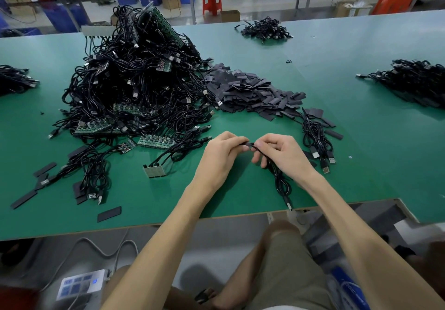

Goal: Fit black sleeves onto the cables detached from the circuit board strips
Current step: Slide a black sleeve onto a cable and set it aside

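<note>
My left hand (220, 154) and my right hand (280, 152) meet above the green table (240, 189), both pinching one end of a black cable (280, 182). The cable's coiled length hangs below my right hand, and its USB plug lies at the table's front edge. Whether a sleeve is on the pinched end is hidden by my fingers. A heap of flat black sleeves (252, 93) lies behind my hands. A big pile of cables on green circuit board strips (134, 88) rises at the left. A short strip piece (154, 171) with cables attached lies left of my left hand.
A bundle of cables (317, 141) lies right of my right hand. Other cable piles sit at far right (414, 81), back centre (265, 30) and far left (14, 80). Loose sleeves (109, 213) lie front left. Below the table edge are my legs and a white device (79, 284).
</note>
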Demonstrator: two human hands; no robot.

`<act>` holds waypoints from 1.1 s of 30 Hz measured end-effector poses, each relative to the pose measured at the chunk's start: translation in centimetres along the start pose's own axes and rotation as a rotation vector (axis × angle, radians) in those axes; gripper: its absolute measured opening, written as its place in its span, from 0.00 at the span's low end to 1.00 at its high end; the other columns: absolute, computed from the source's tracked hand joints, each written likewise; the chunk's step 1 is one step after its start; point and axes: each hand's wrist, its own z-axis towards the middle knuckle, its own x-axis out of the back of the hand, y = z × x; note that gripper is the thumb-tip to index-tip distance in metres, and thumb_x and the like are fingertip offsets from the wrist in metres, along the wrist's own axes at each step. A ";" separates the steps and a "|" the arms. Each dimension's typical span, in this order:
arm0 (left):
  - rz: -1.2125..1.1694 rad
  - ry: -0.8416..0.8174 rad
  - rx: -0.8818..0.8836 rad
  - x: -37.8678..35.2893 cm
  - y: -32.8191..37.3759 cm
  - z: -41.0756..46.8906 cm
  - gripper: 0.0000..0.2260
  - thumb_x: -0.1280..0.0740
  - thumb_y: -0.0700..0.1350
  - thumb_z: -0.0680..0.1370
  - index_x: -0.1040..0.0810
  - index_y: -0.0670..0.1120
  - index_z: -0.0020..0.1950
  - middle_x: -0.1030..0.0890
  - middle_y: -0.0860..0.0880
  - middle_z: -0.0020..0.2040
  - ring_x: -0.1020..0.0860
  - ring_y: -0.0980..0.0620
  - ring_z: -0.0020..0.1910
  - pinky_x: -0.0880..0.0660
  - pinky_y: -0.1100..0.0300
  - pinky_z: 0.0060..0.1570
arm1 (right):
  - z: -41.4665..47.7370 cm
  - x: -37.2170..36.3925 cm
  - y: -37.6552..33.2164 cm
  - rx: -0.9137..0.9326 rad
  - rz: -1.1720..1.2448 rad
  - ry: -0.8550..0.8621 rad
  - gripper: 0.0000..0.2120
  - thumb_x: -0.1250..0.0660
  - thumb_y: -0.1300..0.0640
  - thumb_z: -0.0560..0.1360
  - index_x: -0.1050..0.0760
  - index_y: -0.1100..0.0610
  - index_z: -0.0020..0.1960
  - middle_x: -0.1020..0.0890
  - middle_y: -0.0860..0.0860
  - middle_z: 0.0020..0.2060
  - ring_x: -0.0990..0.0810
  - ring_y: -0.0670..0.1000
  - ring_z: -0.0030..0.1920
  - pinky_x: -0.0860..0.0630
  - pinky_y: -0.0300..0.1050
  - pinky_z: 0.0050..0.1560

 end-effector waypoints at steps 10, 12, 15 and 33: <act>-0.086 0.022 -0.068 -0.2 -0.1 -0.2 0.09 0.30 0.31 0.77 0.14 0.41 0.53 0.18 0.47 0.47 0.21 0.71 0.45 0.28 0.76 0.51 | 0.0 0.2 0.0 -0.003 -0.005 -0.078 0.09 0.34 0.60 0.83 0.18 0.62 0.48 0.14 0.57 0.36 0.23 0.50 0.30 0.23 0.41 0.40; -0.091 0.033 -0.085 -0.3 -0.2 -0.2 0.09 0.29 0.31 0.76 0.13 0.41 0.53 0.18 0.47 0.46 0.22 0.73 0.45 0.29 0.77 0.50 | 0.0 0.2 0.0 0.002 -0.005 -0.085 0.09 0.34 0.61 0.83 0.18 0.60 0.47 0.14 0.57 0.36 0.23 0.50 0.30 0.24 0.41 0.39; -0.094 0.026 -0.103 -0.3 -0.3 -0.2 0.09 0.28 0.32 0.76 0.13 0.41 0.54 0.18 0.47 0.46 0.22 0.72 0.45 0.29 0.77 0.50 | -0.2 0.2 -0.1 0.002 -0.012 -0.086 0.09 0.34 0.61 0.83 0.18 0.59 0.46 0.14 0.57 0.35 0.23 0.50 0.30 0.24 0.42 0.40; -0.664 0.008 0.228 0.4 -2.0 0.4 0.08 0.23 0.40 0.74 0.13 0.50 0.51 0.14 0.46 0.43 0.20 0.54 0.40 0.22 0.57 0.44 | -0.2 -0.1 -0.5 -0.023 0.006 0.058 0.10 0.34 0.60 0.82 0.19 0.65 0.47 0.15 0.55 0.33 0.24 0.50 0.29 0.25 0.39 0.39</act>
